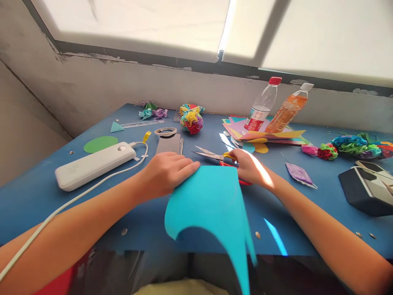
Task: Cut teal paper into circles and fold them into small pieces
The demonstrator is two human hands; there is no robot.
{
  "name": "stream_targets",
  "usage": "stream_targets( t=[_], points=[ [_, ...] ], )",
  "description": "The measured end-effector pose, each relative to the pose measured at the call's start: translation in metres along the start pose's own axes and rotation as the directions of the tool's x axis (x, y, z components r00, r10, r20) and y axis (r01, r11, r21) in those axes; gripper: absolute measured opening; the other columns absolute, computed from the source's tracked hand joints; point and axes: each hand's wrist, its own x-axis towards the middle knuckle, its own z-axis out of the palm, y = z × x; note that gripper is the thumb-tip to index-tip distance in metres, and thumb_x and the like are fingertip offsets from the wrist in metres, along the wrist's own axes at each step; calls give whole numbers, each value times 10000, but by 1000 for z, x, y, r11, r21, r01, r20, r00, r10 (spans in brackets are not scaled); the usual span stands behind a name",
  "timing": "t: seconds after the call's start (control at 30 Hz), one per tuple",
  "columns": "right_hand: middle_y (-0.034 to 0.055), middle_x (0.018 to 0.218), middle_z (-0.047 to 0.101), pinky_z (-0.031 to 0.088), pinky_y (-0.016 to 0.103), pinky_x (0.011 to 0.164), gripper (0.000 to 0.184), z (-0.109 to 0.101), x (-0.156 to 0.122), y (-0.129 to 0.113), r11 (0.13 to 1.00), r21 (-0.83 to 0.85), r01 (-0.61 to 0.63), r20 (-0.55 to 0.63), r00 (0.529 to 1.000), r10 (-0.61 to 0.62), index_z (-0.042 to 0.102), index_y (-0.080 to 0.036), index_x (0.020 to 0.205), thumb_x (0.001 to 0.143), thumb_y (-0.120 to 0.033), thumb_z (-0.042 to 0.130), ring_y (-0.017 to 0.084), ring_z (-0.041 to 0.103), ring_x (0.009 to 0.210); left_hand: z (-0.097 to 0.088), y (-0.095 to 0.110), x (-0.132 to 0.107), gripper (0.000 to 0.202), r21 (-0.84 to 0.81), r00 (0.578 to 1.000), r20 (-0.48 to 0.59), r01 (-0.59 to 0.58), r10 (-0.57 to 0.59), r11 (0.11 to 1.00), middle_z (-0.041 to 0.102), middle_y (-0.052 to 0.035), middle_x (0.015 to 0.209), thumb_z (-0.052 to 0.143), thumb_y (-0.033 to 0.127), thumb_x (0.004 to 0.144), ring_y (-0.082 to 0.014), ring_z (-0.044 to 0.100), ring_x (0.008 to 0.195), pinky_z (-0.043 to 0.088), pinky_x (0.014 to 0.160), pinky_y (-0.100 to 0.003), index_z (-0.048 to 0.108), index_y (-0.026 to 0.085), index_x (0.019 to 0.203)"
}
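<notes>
Surface (27, 196): blue, spreading out from the left hand (166, 172) to both sides.
Wall (92, 86): pale, scuffed, far beyond that hand.
Window (138, 20): above, bright, perhaps blinded.

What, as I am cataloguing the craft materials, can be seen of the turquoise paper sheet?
The turquoise sheet looks like thin, plain paper. Its far part lies flat on the blue table; its near part overhangs the edge, where a curved cut-out leaves a narrow drooping tail. The left hand presses its far left corner. The right hand, holding scissors, sits by its far right corner.
</notes>
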Motion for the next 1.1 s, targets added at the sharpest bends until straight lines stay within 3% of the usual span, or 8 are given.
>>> stream_targets(
  t=[0.1, 0.17, 0.3, 0.5, 0.87, 0.97, 1.03, 1.1],
  points=[
    [93, 860, 582, 386, 285, 637, 304, -1, 2, 2, 998, -31, 59, 16, 998, -58, 557, -145, 851, 812, -446, 540, 192, 511, 736, -6, -6, -2, 257, 310, 981, 76, -193, 178, 931, 728, -100, 891, 460, 249, 860, -226, 675, 781, 521, 668, -358, 691, 230, 970],
    [95, 860, 574, 388, 290, 640, 298, 0, 3, 3, 996, -46, 80, 34, 996, -79, 556, -147, 843, 820, -444, 534, 192, 505, 731, -7, -10, -5, 285, 398, 972, 57, -233, 229, 887, 726, -92, 904, 423, 226, 885, -220, 674, 788, 511, 633, -336, 678, 242, 1009],
    [87, 835, 563, 372, 290, 620, 347, 1, 3, 5, 992, -86, 87, 32, 996, -85, 547, -154, 826, 832, -497, 498, 190, 492, 715, -4, -13, -10, 264, 364, 962, 2, -254, 272, 896, 716, -86, 970, 446, 251, 891, -240, 666, 886, 508, 696, -350, 677, 270, 1016],
    [57, 729, 548, 323, 274, 553, 363, 2, 2, 3, 990, -128, 65, 61, 996, -57, 490, -167, 737, 843, -513, 460, 147, 426, 600, -4, -7, -9, 287, 338, 980, 6, -188, 197, 922, 715, -100, 998, 432, 304, 893, -252, 655, 970, 524, 800, -389, 701, 244, 972],
    [65, 733, 557, 304, 271, 529, 373, 3, 0, -1, 978, -198, 60, 14, 998, -59, 460, -177, 714, 855, -521, 446, 146, 420, 582, -4, -5, -10, 271, 406, 940, -95, -265, 329, 875, 704, -80, 995, 445, 248, 870, -247, 627, 1000, 497, 854, -385, 704, 237, 950],
    [73, 760, 564, 329, 275, 551, 383, 6, 0, 0, 983, -179, 41, 5, 999, -41, 489, -170, 757, 849, -539, 447, 165, 462, 622, -4, -4, -6, 248, 314, 959, -124, -205, 254, 927, 700, -90, 970, 477, 252, 835, -255, 625, 963, 484, 848, -388, 705, 223, 926],
    [82, 789, 568, 354, 283, 589, 376, 6, 0, 0, 985, -172, 34, -3, 999, -35, 513, -162, 794, 846, -530, 459, 184, 494, 673, -3, -4, -2, 200, 174, 985, -133, -88, 112, 981, 699, -82, 906, 528, 279, 791, -253, 634, 882, 489, 801, -365, 713, 221, 838],
    [89, 807, 569, 370, 293, 625, 374, 5, 0, -1, 985, -162, 55, 9, 999, -54, 528, -157, 809, 851, -522, 461, 196, 507, 710, -2, -6, 2, 147, -29, 995, -42, 90, -91, 996, 692, -52, 791, 592, 316, 726, -239, 635, 757, 497, 711, -330, 711, 229, 732]
  ],
)
